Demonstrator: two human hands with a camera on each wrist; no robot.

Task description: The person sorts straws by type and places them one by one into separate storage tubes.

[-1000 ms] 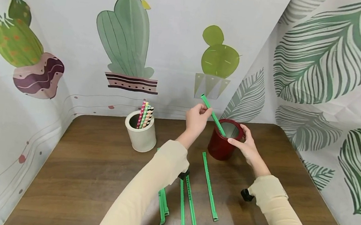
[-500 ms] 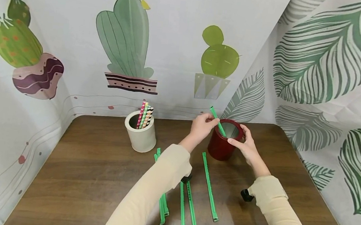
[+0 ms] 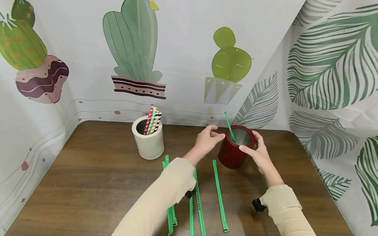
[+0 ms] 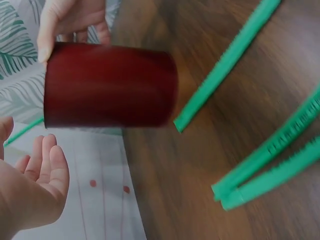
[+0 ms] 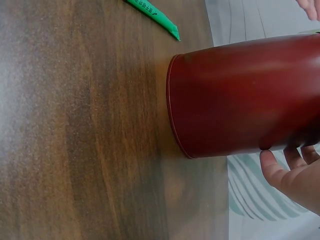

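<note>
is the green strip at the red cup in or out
Partly in: the green strip dips into the red cup, top sticking out.

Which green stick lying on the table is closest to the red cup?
The rightmost green stick, lying by itself, its far end near the red cup; the other lying sticks are farther left.

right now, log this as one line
left hand: empty | right hand: grips red holder | red holder: green stick leaning inside | white holder: patterned sticks inside
</note>
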